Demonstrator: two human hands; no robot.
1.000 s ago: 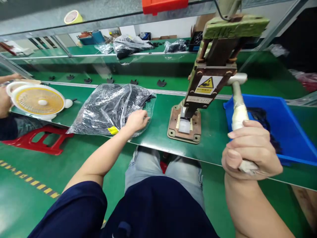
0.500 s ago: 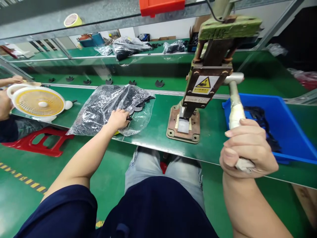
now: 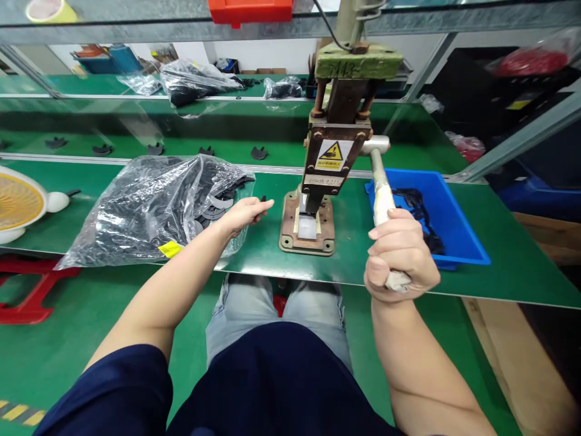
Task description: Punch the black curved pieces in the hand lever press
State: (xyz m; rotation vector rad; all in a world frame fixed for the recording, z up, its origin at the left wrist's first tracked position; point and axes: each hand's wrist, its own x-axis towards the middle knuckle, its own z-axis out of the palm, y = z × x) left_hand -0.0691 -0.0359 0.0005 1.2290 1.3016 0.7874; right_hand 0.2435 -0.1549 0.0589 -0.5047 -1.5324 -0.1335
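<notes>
A hand press (image 3: pixel 325 158) with a yellow warning label stands on the green bench (image 3: pixel 263 260), its white die block low on a brown base plate. My right hand (image 3: pixel 399 254) is wrapped round the press's taped lever handle (image 3: pixel 380 188). My left hand (image 3: pixel 245 213) pinches a small black part (image 3: pixel 262 200) just left of the press base. Behind that hand lies a clear plastic bag (image 3: pixel 149 209) full of black parts, its mouth open toward the press.
A blue bin (image 3: pixel 458 236) with black parts sits right of the press. Single black parts lie in a row on the belt (image 3: pixel 290 154) behind. A yellow fan (image 3: pixel 18 203) stands at the far left, a red stool (image 3: pixel 27 290) below it. More bags lie on the back bench.
My left hand has come out of the bag's mouth with a small black part and moved right toward the press. The view has shifted; my right hand keeps its grip on the lever.
</notes>
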